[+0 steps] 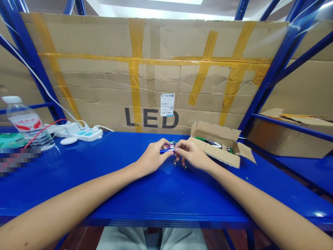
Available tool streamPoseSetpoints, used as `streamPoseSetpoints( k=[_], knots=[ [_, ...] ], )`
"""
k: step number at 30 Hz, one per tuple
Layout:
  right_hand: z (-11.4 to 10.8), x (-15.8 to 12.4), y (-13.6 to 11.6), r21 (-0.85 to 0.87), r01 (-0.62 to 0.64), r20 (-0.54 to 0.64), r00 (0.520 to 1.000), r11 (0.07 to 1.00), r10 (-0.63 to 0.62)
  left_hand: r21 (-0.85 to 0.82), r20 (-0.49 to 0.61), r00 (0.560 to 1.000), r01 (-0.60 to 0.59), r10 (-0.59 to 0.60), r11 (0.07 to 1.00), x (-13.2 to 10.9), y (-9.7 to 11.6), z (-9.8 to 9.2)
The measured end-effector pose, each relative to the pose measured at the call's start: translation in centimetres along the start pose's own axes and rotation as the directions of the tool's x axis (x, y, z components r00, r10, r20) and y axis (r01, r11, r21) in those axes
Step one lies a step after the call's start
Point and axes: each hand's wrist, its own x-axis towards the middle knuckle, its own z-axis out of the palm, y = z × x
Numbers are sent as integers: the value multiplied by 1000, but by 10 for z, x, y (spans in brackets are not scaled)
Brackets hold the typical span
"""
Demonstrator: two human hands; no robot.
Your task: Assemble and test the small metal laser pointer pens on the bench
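Note:
My left hand (pixel 152 157) is closed around a blue pen (pixel 166 151), held sideways above the table with its tip end pointing right. Purple and green pens (pixel 172 144) show just behind it, partly covered by my fingers; whether they are gripped too is unclear. My right hand (pixel 191 154) has its thumb and fingertips pinched at the right end of the blue pen. Below those fingers are two small shiny metal pieces that look like clips, one on the left (pixel 174 163) and another on the right (pixel 184 167).
An opened cardboard box (pixel 221 159) with pens inside stands beyond my right hand. At the left are a power strip (pixel 87 134), a white oval object (pixel 69 141) and a water bottle (pixel 28 121). A large taped carton (pixel 109 86) lines the back of the blue table (pixel 145 201).

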Motion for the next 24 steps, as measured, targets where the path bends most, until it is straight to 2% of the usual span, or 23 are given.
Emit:
streamPoseSetpoints(
  k=[4, 8, 11, 18, 24],
  knots=[
    [-3, 2, 2, 11, -1, -37, 999, 1000, 1, -192, -13, 1000, 14, -16, 981, 3, -7, 1],
    [-6, 2, 1, 4, 17, -58, 998, 1000, -16, -474, -20, 995, 78, -99, 877, 6, -9, 1],
    [-5, 0, -1, 0, 22, -42, 999, 1000, -22, -579, -61, 986, 90, -152, 811, 7, -6, -1],
    [-3, -2, -6, 5, 23, -43, 999, 1000, -23, -629, -63, 981, 105, -185, 771, 9, -4, -6],
    [-3, -4, -9, -20, 22, -50, 998, 1000, -23, -543, -62, 981, 122, -184, 831, 8, -3, -7]
  ],
)
